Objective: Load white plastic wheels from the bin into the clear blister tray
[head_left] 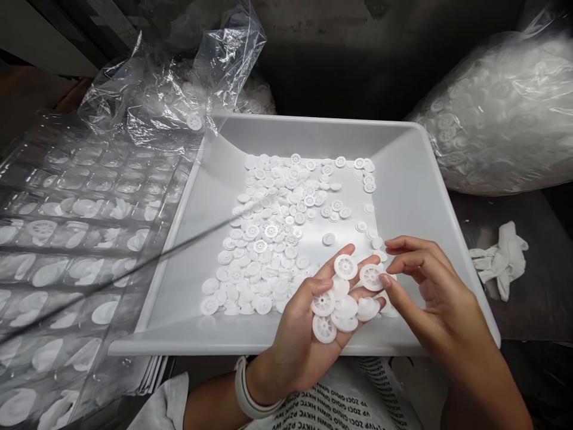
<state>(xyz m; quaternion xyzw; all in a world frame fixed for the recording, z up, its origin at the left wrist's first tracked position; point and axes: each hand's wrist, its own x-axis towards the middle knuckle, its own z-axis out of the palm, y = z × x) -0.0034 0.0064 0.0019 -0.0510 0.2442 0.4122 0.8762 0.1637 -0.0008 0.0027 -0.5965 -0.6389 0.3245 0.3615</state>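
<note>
Dark capital letters are running in repeated, slanting rows across the light grey shirt [331, 409] of the person, at the bottom edge of the view. Some groups are seeming to spell "ZOCI", "GIOIO" and "HKYC", but the letters are standing small and a little blurred, so I am not being sure of each one. Toward the right, on the same shirt, the rows are becoming denser and tinier, and their words are staying unreadable.
</note>
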